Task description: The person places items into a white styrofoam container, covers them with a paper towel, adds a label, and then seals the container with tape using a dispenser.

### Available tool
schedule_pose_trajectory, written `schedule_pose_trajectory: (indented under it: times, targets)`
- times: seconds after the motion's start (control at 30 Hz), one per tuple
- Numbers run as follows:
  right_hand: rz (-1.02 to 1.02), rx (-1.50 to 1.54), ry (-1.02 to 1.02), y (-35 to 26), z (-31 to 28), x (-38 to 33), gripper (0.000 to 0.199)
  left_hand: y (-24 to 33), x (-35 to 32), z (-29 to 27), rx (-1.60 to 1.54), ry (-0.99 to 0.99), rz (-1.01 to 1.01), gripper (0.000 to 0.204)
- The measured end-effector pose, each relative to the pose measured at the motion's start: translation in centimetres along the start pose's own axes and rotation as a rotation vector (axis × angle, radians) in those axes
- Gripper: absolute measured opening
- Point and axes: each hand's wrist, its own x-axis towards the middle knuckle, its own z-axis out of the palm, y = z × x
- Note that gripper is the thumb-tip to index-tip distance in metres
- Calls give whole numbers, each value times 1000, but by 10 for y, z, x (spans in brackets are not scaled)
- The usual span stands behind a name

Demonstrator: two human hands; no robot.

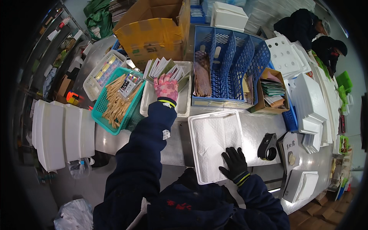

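Note:
My left hand point(167, 87), in a pink patterned glove, reaches into a white plastic tray point(148, 100) at the far middle. Its stretched fingers touch a row of upright white and green packets point(163, 68); the fingertips are partly lost among them. Close to me lies a white foam box point(193, 153) with a white paper liner point(210, 140) inside. On its right side rests my right hand point(234, 165), in a black glove, fingers apart and holding nothing. Left of the tray, a teal basket point(100, 108) holds many wooden sticks point(113, 105) and small packets.
Behind stand a cardboard box point(149, 36) and a blue file rack point(220, 100). A small carton of packets point(264, 109) sits beside it. At right are a black tape dispenser point(267, 147) and stacked foam boxes point(310, 97). White containers point(48, 134) flank the left; two people point(297, 25) work far right.

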Motion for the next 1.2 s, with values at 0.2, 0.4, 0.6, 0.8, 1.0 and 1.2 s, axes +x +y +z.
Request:
schedule_pose_trajectory:
  times: [0.2,0.4,0.6,0.8,1.0,1.2]
  targets:
    - [-42,21,52,1,0,1,56,-14,-24,-21,-813,56,-174,19]
    - [-28,52,71,13,2,-9,54,52,-60,-174,-576,295,345,19]
    - [-102,117,21,25,20,-14,48,114,-84,-202,-1183,-698,-196,21]
    - [-245,152,81,67,-11,-44,34,142,-138,-56,-795,-728,-84,23]
    - [-242,314,298,68,-36,-48,37,175,-165,-57,-297,-247,222,28]
    - [-214,272,73,69,8,-31,51,218,-219,-99,-234,-336,382,52]
